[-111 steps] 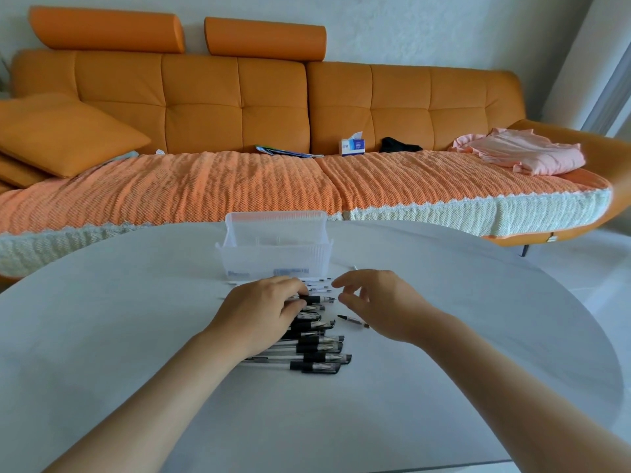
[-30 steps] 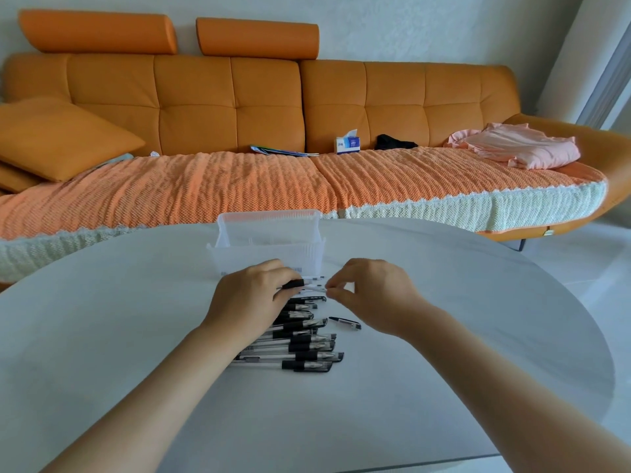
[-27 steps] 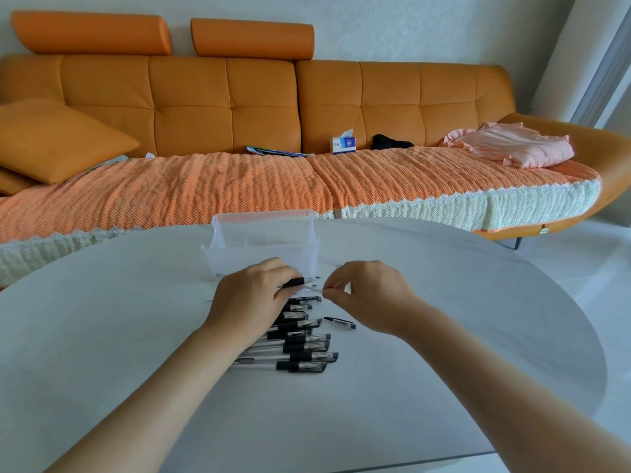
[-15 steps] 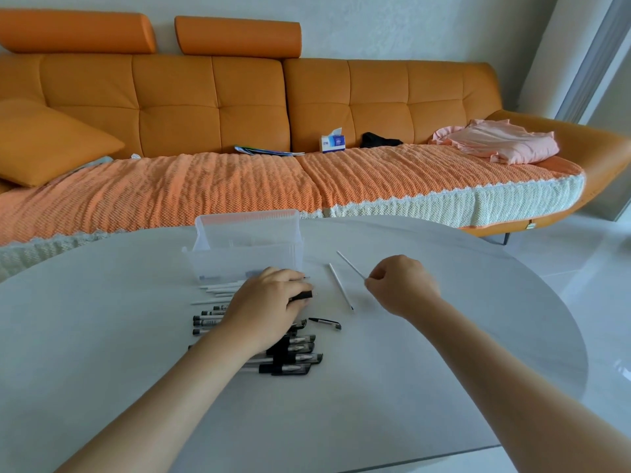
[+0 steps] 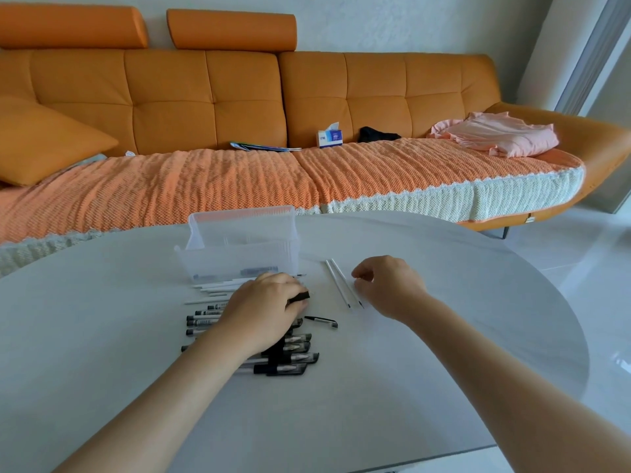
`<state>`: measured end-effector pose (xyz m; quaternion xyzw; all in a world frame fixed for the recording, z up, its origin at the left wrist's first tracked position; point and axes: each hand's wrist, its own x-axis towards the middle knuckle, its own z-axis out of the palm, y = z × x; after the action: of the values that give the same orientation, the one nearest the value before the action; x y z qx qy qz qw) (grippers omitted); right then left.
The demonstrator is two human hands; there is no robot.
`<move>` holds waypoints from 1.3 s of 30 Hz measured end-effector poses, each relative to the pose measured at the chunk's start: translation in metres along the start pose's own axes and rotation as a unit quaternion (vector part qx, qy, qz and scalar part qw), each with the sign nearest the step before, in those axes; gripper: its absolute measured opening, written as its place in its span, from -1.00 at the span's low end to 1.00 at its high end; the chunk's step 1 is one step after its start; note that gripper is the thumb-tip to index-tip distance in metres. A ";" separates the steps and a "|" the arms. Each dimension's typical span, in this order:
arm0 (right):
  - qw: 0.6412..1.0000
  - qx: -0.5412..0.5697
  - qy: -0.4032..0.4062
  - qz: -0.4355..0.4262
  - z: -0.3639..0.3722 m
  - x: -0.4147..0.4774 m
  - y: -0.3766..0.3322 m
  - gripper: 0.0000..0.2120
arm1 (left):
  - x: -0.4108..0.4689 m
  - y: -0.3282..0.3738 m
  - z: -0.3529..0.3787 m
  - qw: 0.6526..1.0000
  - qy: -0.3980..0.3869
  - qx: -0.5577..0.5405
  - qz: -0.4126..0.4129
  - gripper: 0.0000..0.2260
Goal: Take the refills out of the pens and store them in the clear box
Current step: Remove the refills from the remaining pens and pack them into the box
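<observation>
While gripping a pen [image 5: 301,296] in the left hand [image 5: 263,307] for emptying, stages refills [image 5: 336,283] near the clear box [image 5: 239,259], hold of the right hand [image 5: 389,285] unclear.

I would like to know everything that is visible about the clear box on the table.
The clear box is translucent plastic, rectangular, its lid standing open at the back, a small label on the front wall. It stands upright on the white table. White refills lie just before its front wall; whether they touch it is unclear. The left hand, gripping a pen, is near it. Its contents cannot be made out.
</observation>
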<state>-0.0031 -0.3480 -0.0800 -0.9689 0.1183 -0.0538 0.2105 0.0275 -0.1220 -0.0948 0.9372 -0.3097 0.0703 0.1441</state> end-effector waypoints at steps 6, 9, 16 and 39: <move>0.998 -0.007 -0.012 -0.065 0.007 0.000 0.006 -0.90 | -0.001 -0.002 -0.005 1.000 0.019 0.006 0.005 -0.74; 0.997 -0.004 -0.023 -0.072 0.007 0.001 0.008 -0.87 | -0.003 -0.003 -0.009 1.000 0.019 0.006 -0.005 -0.73; 0.993 -0.033 0.001 -0.111 0.002 -0.001 0.001 -0.77 | -0.010 -0.019 -0.019 0.999 0.022 0.004 -0.026 -0.73; 0.970 -0.177 0.016 -0.163 0.041 0.026 -0.069 -0.79 | -0.024 -0.065 -0.036 0.998 0.049 0.043 -0.016 -0.73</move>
<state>0.0426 -0.2774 -0.0869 -0.9960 -0.0304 -0.0814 0.0219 0.0456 -0.0471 -0.0809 0.9429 -0.2835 0.1272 0.1197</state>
